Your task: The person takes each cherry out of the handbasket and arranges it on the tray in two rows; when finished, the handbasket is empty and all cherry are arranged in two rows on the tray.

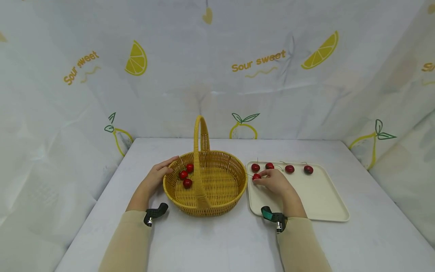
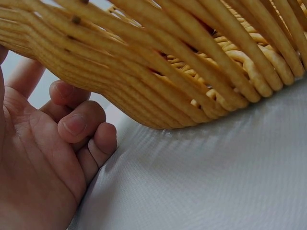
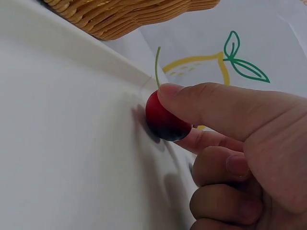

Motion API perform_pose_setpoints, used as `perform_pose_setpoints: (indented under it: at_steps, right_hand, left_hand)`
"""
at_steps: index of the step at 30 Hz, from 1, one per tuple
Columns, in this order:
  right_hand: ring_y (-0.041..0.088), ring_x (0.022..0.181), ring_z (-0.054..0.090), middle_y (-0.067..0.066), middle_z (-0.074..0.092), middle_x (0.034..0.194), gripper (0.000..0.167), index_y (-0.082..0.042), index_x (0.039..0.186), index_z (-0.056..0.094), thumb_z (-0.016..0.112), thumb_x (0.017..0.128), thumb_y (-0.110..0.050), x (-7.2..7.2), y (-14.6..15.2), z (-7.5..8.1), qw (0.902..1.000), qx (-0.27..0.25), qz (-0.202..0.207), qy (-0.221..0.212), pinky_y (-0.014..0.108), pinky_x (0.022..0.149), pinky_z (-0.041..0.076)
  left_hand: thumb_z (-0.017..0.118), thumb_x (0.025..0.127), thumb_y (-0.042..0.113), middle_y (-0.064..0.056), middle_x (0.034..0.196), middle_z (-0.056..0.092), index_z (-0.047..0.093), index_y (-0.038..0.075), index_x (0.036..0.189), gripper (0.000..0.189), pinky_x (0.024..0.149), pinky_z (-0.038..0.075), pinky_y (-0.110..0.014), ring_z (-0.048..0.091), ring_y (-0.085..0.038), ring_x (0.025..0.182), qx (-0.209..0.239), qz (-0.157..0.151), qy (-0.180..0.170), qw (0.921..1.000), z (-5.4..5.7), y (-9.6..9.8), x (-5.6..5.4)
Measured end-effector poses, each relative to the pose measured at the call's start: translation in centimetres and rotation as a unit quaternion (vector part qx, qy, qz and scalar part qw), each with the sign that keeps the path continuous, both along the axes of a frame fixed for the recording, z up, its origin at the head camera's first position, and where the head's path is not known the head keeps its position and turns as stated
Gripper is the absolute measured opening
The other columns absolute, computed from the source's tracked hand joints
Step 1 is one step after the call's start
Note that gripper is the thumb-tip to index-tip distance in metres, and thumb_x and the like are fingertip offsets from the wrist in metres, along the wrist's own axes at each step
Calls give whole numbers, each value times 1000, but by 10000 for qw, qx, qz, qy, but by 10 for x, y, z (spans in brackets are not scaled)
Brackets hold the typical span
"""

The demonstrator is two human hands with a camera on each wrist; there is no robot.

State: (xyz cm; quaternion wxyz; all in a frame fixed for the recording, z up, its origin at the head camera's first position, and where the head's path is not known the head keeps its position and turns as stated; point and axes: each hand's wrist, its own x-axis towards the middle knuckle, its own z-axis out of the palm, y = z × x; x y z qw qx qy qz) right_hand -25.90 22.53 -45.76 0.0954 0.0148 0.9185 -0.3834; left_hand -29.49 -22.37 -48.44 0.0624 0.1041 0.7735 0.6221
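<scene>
A cherry (image 3: 165, 117) with a thin green stem is pinched between thumb and forefinger of my right hand (image 1: 276, 182), close over the left side of the cream tray (image 1: 326, 196). In the right wrist view the other fingers are curled in. My left hand (image 1: 157, 176) holds the left rim of a yellow wicker basket (image 1: 221, 209) with a tall arched handle (image 1: 199, 170). In the left wrist view the lower fingers (image 2: 79, 120) curl beside the basket's outer wall. Three red cherries (image 1: 187, 183) lie inside the basket, on its left side.
Several more cherries (image 1: 289, 169) lie in a row along the tray's far edge. Basket and tray stand side by side on a white-covered table (image 1: 217, 245). Behind them hangs a white cloth (image 1: 176, 83) with lemon prints.
</scene>
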Motion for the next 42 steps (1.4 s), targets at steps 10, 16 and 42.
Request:
perform_pose_setpoints:
  at_steps: [10,16,42]
  right_hand:
    - [28,93,53,14,58,102,52,-4,131,67,73,92,-38,1,9,16,10000,27,63,16,38,76,46]
    - [34,110,53,18,61,117,55,-3,134,65,71,94,-41,9,15,36,9991,-401,28,146,48,90,49]
    - [12,55,29,-3,38,66,44,-6,132,65,71,97,-32,38,-26,98,9730,-2162,177,787,25,53,32]
  left_hand:
    - [49,93,11,-4,161,41,51,18,154,61,124,15,-51,25,-27,153,18,-90,-4,10000,1,0,1]
    - [49,93,10,-4,161,41,51,17,153,60,124,13,-51,23,-28,154,43,-105,-17,9999,1,-1,0]
    - [49,95,11,-1,160,42,51,17,153,59,124,14,-52,25,-25,153,-36,-75,48,10000,0,-3,1]
